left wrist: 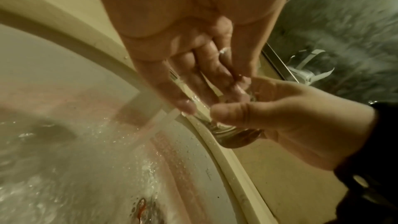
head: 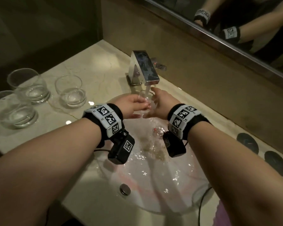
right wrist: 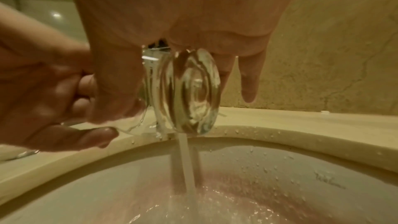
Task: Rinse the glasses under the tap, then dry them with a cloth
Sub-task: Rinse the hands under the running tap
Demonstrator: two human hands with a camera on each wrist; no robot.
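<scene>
While water runs from the square chrome tap (head: 144, 69) at twelve o'clock, the white basin (head: 178, 190) fills the middle of the head view, sunk into a beige marble countertop (head: 91, 62) with a mirror (head: 235, 22) along the wall toward one o'clock. Both forearms reach in from six o'clock, each wearing a black wristband with printed markers and a small camera. Three empty clear tumblers (head: 70, 91) stand upright on the counter at nine o'clock, close together, well apart from the tap. A purple cloth (head: 222, 216) shows at the frame's edge near five o'clock. Under the stream, the left hand (head: 131, 105) and the right hand (head: 160, 103) hold one clear glass tumbler (right wrist: 189, 91) between them, tipped on its side over the basin. The right hand's thumb and fingers curl around its thick base; the left hand's fingers (left wrist: 206, 81) lie wet against the rim end, though whether they curl round it I cannot tell. Water falls off the glass into the bowl, where the drain stopper (head: 125, 189) sits at six o'clock.
</scene>
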